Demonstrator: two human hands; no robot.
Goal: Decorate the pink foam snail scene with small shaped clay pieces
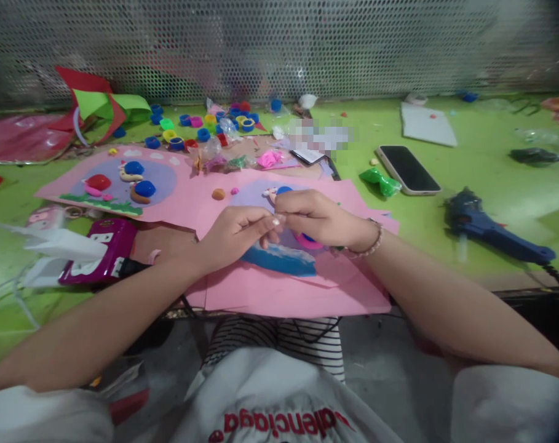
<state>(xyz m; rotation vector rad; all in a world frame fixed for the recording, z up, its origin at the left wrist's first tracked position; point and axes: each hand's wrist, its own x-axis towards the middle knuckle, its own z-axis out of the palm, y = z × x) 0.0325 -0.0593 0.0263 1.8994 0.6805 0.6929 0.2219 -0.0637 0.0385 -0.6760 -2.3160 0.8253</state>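
My left hand (241,237) and my right hand (323,216) meet fingertip to fingertip above a pink paper sheet (261,298). Both are closed in a pinch; whatever lies between the fingers is too small or hidden to name. Beneath them is a lilac shape with a blue paper strip (279,261) at its lower edge. Partly covered by my right hand are a pale clay snail with a blue shell (283,191) and a pink and blue piece (309,240). A brown clay ball (218,194) and a small pink lump (235,191) lie left of the lilac shape.
At left, another pink sheet (53,187) bears clay snails. A purple power strip (99,249) with plugs and cables sits nearer. Small coloured pots (176,143) and clay packets spread behind. To the right lie a phone (409,169), green wrapped clay (380,183) and a blue glue gun (495,227).
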